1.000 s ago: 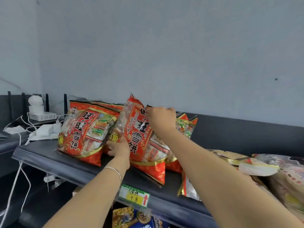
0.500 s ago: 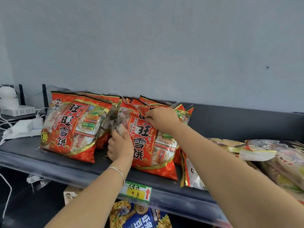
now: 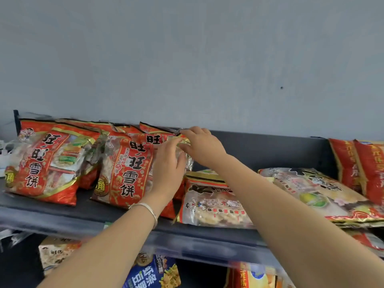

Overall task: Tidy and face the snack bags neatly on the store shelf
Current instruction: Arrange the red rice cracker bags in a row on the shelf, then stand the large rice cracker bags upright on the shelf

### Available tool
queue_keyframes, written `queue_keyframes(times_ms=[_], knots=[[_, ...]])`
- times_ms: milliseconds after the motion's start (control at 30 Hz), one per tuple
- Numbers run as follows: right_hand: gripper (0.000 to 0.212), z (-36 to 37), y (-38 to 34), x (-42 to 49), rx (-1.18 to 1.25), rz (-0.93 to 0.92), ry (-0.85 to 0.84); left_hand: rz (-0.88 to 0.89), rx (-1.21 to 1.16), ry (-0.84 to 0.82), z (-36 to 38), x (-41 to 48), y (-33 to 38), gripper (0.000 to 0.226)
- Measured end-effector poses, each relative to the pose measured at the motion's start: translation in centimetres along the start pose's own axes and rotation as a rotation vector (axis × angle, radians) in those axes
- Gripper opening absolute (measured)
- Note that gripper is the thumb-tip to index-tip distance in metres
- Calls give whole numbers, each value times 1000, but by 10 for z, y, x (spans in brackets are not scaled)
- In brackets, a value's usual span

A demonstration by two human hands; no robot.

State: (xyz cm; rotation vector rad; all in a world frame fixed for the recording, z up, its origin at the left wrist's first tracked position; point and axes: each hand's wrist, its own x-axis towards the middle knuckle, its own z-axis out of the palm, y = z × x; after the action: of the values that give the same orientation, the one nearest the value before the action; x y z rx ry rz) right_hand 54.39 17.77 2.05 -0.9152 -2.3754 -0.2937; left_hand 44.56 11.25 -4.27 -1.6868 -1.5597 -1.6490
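Red snack bags stand in a row at the left of the dark shelf (image 3: 62, 220): one at the far left (image 3: 44, 163), one in the middle (image 3: 122, 169), and a third (image 3: 154, 139) behind and to the right of it. My left hand (image 3: 168, 163) lies against the third bag's right side, fingers wrapped over its clear edge. My right hand (image 3: 202, 147) pinches that bag's top right corner. The bag's lower part is hidden behind my left hand and the middle bag.
Two pale snack bags (image 3: 212, 202) (image 3: 311, 188) lie flat on the shelf to the right of my hands. More red bags (image 3: 363, 167) stand at the far right. Below the shelf are a blue bag (image 3: 153, 275) and a box (image 3: 56, 252). A grey wall rises behind.
Both hands have left the middle red bag, which now stands on its own, and moved right to the bag behind it. The view has shifted right, showing more bags.
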Motion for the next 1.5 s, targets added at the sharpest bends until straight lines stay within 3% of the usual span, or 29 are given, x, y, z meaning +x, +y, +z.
queue_keyframes(times_ms=[67,333,567,733,933,1000,1067,1133,1267,1400,1500], knots=[[48,-17,30,-19,7,55,-34,44,4,-97,17,0,22,35],[46,-43,120,-85,75,192,-167,47,393,-376,72,-22,69,48],[50,-34,140,-98,233,282,-365,-51,460,-457,83,-27,80,41],[49,-29,145,-92,511,562,-365,-107,513,-525,83,-12,80,41],[54,-4,162,-82,678,804,-422,-174,574,-615,96,7,72,34],[54,2,165,-80,732,842,-454,-273,531,-779,99,11,63,47],[53,8,168,-81,740,844,-465,-342,453,-940,101,13,56,79],[66,15,171,-81,713,821,-478,-347,439,-1030,102,15,52,99],[87,15,176,-81,731,794,-507,-398,460,-1042,107,14,44,122],[95,19,177,-87,827,721,-487,-583,316,-876,116,7,19,101],[89,22,178,-98,982,681,-391,-691,213,-777,117,10,24,99]])
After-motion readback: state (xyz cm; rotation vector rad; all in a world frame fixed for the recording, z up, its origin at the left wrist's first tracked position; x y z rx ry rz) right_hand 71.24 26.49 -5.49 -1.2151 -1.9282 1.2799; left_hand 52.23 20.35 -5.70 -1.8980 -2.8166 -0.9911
